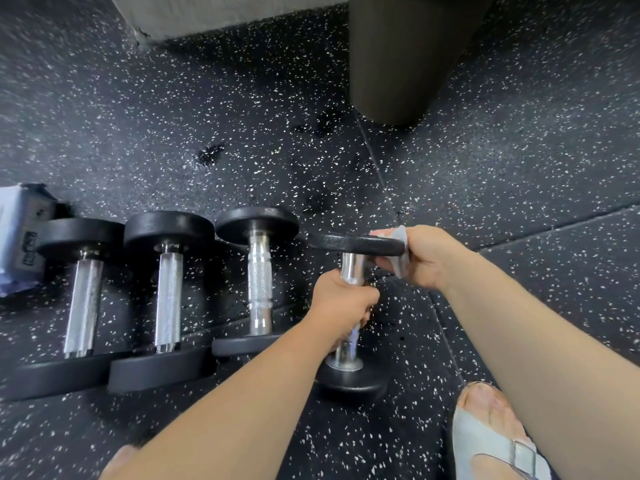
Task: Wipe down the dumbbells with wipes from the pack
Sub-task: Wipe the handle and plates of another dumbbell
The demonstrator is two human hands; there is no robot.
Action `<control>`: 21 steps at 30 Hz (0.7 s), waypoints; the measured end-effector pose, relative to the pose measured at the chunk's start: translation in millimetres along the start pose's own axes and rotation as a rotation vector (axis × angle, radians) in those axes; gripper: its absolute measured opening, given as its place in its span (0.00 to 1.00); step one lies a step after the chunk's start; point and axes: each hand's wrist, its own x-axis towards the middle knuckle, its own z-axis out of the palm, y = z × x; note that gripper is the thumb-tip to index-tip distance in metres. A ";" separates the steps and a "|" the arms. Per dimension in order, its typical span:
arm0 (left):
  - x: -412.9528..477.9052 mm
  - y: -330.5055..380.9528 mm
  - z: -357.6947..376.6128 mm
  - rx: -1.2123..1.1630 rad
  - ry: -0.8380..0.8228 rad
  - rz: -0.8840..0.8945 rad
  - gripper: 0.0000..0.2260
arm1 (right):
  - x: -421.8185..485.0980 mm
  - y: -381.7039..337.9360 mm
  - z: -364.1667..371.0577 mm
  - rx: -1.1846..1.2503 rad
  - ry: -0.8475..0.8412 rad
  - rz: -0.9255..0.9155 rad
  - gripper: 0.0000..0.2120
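Several black dumbbells with chrome handles lie side by side on the speckled rubber floor. The rightmost dumbbell [353, 245] is tilted up, its near head resting on the floor. My left hand [341, 304] grips its chrome handle. My right hand [424, 259] presses a grey wipe [398, 249] around the rim of its far head. To its left lie the third dumbbell [259, 282], the second dumbbell [168, 299] and the first dumbbell [81, 306]. The pack of wipes [19, 237], pale blue, sits at the far left edge.
A dark round bin [401, 60] stands on the floor beyond the dumbbells. A grey block or wall base [214, 12] is at the top. My sandalled foot [491, 434] is at the bottom right. Dark wet-looking spots mark the floor [211, 154].
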 end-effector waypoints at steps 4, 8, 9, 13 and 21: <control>-0.1 -0.4 0.0 0.019 0.027 0.022 0.10 | -6.9 1.2 9.8 -0.017 0.181 -0.068 0.08; -2.2 -0.6 0.2 0.042 0.046 0.055 0.10 | -32.4 5.5 22.8 -0.040 0.209 -0.145 0.11; -2.7 -1.2 1.4 0.051 0.051 0.057 0.09 | -40.6 7.0 24.4 -0.031 0.213 -0.210 0.11; -0.5 -3.1 8.4 0.066 0.104 0.060 0.06 | -68.8 13.2 25.2 -0.044 0.240 -0.288 0.14; 16.2 18.4 19.3 0.126 0.120 0.025 0.13 | -46.1 -2.6 0.3 0.195 0.197 -0.212 0.13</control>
